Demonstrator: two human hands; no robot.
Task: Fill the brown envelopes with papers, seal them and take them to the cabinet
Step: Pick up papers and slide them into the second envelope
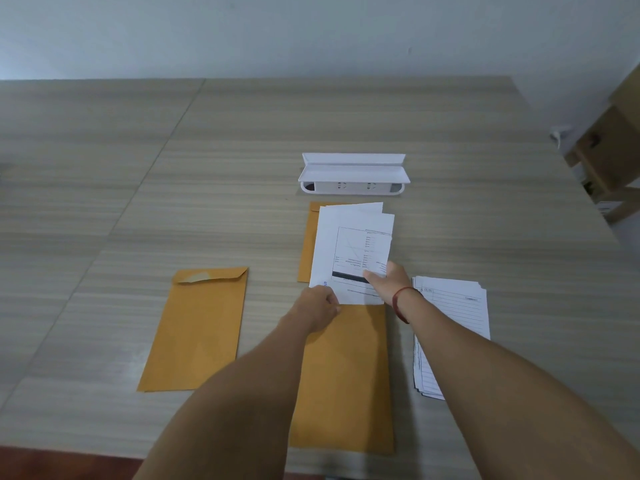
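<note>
A brown envelope (349, 375) lies lengthwise in front of me, its mouth at the far end. A few white printed sheets (349, 247) stick partway out of that mouth. My left hand (320, 304) pinches the envelope's opening at the sheets' near left corner. My right hand (388, 280) holds the sheets at their near right edge, thumb on top. Another brown envelope (197, 330) with its flap folded down lies to the left. A third brown envelope (306, 244) lies under the sheets, mostly hidden. A stack of lined papers (453, 323) sits to the right, partly under my right forearm.
A white socket box (351, 176) with a raised lid stands on the wooden table (173, 168) beyond the envelopes. Cardboard boxes (613, 143) stand off the table's right edge. A pale wall runs behind the table.
</note>
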